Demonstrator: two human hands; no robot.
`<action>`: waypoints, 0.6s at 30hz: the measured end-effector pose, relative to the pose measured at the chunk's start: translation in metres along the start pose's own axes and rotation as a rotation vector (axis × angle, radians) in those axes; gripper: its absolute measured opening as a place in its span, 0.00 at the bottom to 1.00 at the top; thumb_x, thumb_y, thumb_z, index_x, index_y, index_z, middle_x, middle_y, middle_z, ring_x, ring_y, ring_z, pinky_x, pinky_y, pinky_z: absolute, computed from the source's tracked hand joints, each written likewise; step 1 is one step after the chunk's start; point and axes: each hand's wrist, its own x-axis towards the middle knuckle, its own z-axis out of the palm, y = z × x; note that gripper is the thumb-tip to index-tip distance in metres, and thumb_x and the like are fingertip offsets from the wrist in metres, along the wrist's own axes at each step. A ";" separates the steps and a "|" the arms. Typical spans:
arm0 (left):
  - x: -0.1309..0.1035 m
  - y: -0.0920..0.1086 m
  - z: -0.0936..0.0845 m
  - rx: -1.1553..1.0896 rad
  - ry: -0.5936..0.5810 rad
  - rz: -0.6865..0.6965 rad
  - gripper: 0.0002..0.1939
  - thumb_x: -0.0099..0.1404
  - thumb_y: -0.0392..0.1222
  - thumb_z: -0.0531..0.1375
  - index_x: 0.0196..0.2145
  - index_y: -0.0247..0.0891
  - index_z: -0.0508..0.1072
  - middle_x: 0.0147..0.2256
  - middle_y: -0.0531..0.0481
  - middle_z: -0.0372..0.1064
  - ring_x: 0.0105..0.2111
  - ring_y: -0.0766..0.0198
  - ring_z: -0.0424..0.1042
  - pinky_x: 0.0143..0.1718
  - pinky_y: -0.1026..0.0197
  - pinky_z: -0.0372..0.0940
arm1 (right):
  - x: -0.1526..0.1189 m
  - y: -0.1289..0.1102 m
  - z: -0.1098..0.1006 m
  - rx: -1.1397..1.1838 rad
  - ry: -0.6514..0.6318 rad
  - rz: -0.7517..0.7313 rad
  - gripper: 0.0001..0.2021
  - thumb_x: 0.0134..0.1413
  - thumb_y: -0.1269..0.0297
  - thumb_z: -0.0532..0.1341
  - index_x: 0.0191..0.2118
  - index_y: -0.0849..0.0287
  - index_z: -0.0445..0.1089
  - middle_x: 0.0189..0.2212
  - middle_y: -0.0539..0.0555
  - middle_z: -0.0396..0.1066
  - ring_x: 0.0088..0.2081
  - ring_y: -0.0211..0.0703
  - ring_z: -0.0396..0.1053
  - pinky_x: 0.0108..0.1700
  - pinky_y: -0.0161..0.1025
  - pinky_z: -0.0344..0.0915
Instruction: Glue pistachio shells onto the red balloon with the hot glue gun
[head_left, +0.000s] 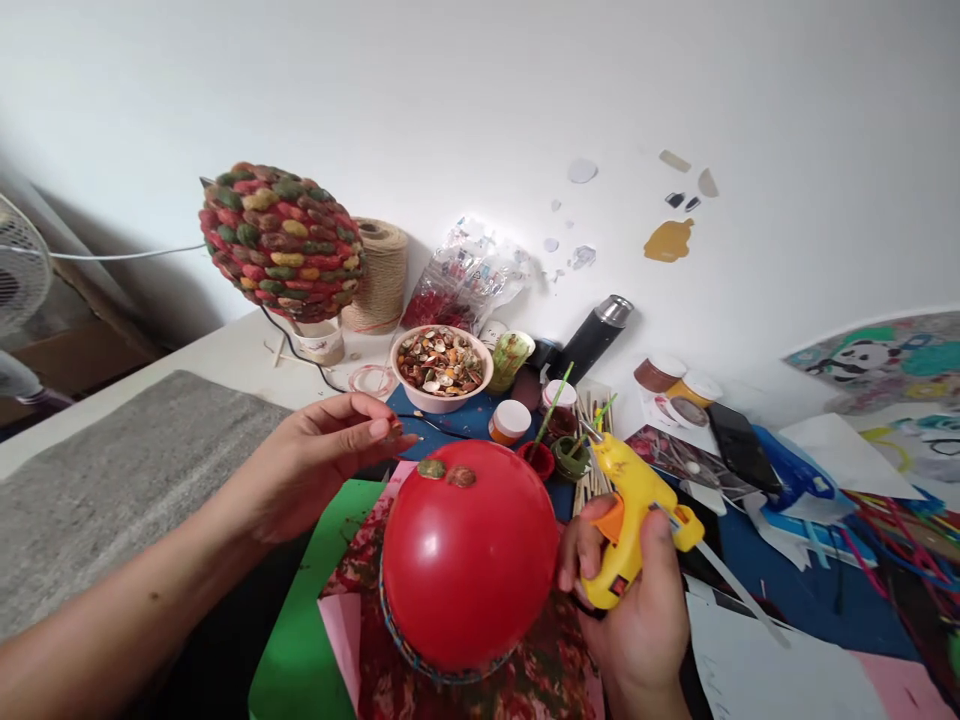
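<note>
A red balloon [469,570] rests in a ring with a blue-patterned edge. Two painted nut shells, one green [431,468] and one brown [460,476], sit on its top. Left of and above these, my left hand [322,460] pinches a small reddish-brown nut shell [394,428] between thumb and fingertips, apart from the balloon. My right hand [637,600] grips a yellow glue gun [634,510] by its handle, right of the balloon. Its nozzle points up and left, and a glue stick [742,590] sticks out at the back. Fingers lie around the orange trigger.
Behind the balloon stands a bowl [439,400] of shells, with paint jars [510,422] and brushes beside it. A shell-covered ball [281,240] stands at the back left near a twine spool [379,275]. A black flask [596,335] leans by the wall. Papers [757,660] lie right.
</note>
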 end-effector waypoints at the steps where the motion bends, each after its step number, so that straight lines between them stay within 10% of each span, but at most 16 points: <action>1: -0.004 0.002 -0.001 0.007 0.002 -0.014 0.22 0.43 0.52 0.89 0.29 0.40 0.87 0.34 0.48 0.83 0.36 0.55 0.85 0.49 0.52 0.84 | 0.000 0.001 -0.001 0.010 -0.019 0.016 0.29 0.66 0.31 0.68 0.35 0.57 0.80 0.16 0.47 0.67 0.15 0.39 0.67 0.21 0.34 0.64; 18: -0.062 0.011 0.010 0.083 0.034 0.039 0.22 0.45 0.53 0.88 0.29 0.41 0.87 0.36 0.45 0.86 0.39 0.53 0.84 0.44 0.57 0.82 | 0.012 0.002 -0.003 -0.103 -0.073 0.024 0.35 0.57 0.23 0.70 0.36 0.58 0.80 0.20 0.51 0.75 0.17 0.43 0.69 0.17 0.35 0.58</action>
